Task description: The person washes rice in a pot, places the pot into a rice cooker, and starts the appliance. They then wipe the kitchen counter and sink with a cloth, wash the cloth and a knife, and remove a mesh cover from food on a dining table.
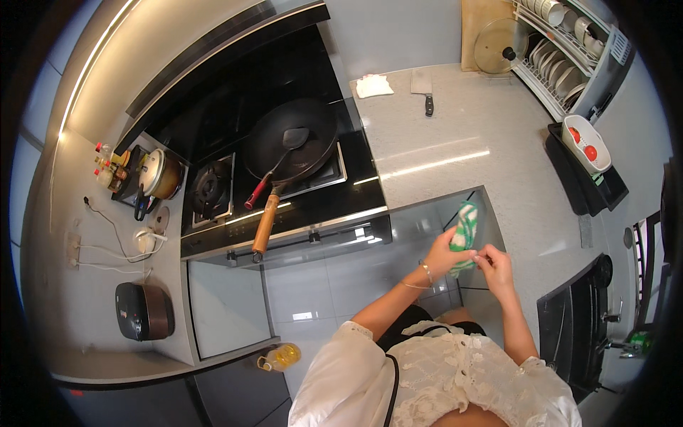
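My left hand is closed around a folded green-and-white cloth, held in front of my body near the counter's edge. The fingertips of my right hand meet the thumb of my left hand at the cloth's lower right side; whether they pinch the cloth is hidden. To the left, a black wok with a wooden handle sits on the gas stove, and a spatula with a red handle lies in it. A cleaver and a white folded cloth or paper lie on the counter beyond.
At right are a dish rack, a white basket with two tomatoes over a black bin, and a dark sink. A pressure cooker and a rice cooker stand left. An oil bottle is on the floor.
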{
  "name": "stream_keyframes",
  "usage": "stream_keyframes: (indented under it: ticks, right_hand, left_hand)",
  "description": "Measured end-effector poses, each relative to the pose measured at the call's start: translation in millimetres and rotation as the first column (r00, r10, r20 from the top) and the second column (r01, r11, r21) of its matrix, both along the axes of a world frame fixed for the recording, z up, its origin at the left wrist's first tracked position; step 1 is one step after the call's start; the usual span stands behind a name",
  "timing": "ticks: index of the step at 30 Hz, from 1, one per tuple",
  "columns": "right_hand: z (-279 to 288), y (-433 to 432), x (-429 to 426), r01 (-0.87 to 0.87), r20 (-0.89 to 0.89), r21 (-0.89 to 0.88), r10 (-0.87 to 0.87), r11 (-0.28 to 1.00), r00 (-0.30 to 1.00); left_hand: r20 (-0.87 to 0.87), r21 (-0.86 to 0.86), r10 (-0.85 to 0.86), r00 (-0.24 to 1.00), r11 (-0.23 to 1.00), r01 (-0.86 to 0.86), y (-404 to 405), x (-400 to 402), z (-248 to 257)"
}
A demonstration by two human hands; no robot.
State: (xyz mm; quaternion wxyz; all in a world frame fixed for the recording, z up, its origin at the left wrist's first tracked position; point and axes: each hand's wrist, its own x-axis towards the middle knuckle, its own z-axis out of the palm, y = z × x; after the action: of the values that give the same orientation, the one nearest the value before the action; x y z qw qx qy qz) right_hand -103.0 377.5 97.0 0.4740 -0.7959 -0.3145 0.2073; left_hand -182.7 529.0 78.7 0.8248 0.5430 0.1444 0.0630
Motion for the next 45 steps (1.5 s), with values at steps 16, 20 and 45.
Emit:
stream_keyframes:
  ticks: [16,20,45]
  right_hand:
    - [14.0,143.4,61.4,-0.146,-0.096,0.227,0.171,0.963,0.981]
    - [-37.3,193.1,84.7,-0.220,0.431,0.104,0.156,0.970,0.889]
    - [-98.3,364.0,213.0,-0.546,0.595,-0.396,0.659,0.739,0.460]
  left_hand:
    - [0.071,0.088,0.673,0.737,0.731,-0.676,129.1,-37.8,8.9]
    - [0.100,0.440,0.775,0.624,0.528,-0.726,151.3,-44.9,-15.5]
    - [-0.453,0.194,0.714,0.534,0.663,-0.723,135.3,-1.5,-29.6]
